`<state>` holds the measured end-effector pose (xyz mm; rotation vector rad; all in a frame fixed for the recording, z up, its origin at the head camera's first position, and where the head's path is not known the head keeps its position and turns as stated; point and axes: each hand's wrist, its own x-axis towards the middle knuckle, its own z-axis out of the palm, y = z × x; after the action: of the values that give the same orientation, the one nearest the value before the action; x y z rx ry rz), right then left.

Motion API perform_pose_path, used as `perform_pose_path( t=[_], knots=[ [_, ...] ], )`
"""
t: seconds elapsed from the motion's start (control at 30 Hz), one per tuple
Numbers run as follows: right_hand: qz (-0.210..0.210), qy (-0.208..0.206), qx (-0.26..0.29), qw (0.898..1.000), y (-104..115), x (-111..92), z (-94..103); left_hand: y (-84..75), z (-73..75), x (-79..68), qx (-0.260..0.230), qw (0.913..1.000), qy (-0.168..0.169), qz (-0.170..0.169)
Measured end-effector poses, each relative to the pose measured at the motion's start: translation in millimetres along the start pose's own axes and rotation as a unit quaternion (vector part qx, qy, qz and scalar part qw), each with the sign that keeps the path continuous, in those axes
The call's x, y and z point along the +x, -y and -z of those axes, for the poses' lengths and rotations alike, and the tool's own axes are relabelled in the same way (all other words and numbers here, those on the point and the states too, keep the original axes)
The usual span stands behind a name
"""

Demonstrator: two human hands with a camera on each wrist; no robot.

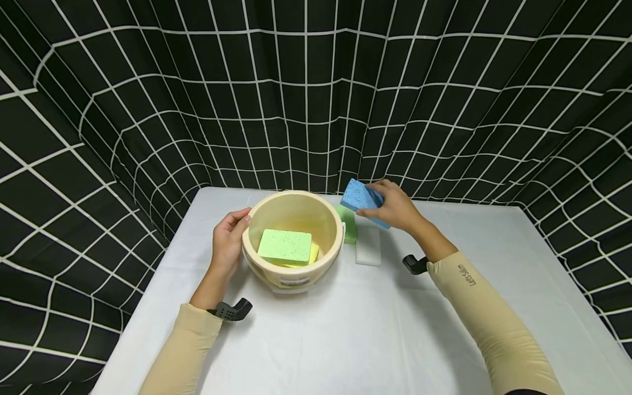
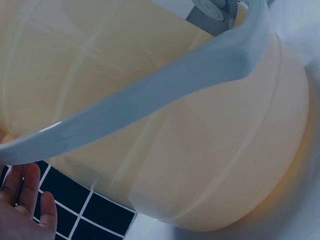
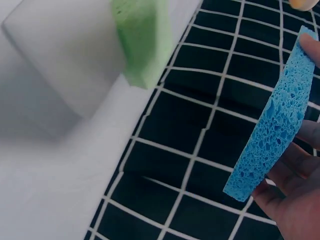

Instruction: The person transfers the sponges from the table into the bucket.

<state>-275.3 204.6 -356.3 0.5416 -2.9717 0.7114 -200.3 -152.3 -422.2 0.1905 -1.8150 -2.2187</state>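
A cream bucket point(image 1: 257, 269) stands on the table, with a light green sponge point(image 1: 285, 246) lying over a yellow sponge point(image 1: 314, 252) inside it. My left hand point(image 1: 229, 240) holds the bucket's left rim, fingers on the outside in the left wrist view. To the right of the bucket, my right hand point(image 1: 395, 207) pinches a blue sponge point(image 1: 362, 196) between thumb and fingers, raised over the table. Below it lie a white block-shaped sponge point(image 1: 368, 247) and a green sponge point(image 1: 349, 225), partly hidden by the bucket rim and the blue sponge.
A white cloth covers the table point(image 1: 345, 340). Black curtains with a white grid point(image 1: 306, 99) hang close along the back and both sides. The bucket's pale handle point(image 2: 150, 95) hangs down across its outer wall.
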Motion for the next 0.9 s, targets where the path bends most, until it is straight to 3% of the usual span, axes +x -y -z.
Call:
perform_pose_path(
  t=[0.47, 0.73, 0.9],
  knots=[
    [0.039, -0.03, -0.004, 0.999, 33.0, -4.8, 14.3, -6.4, 0.4, -0.9, 0.036, 0.9992, -0.003, 0.013],
    [0.05, -0.026, -0.016, 0.998, 50.9, -6.7, 21.5, -14.1, 5.8, -2.8, 0.089, 0.9955, 0.026, 0.018],
    [0.056, -0.015, -0.022, 0.998, 65.4, -4.7, 23.0, -14.9, 9.4, -4.3, 0.082, 0.9958, 0.041, 0.008]
  ],
)
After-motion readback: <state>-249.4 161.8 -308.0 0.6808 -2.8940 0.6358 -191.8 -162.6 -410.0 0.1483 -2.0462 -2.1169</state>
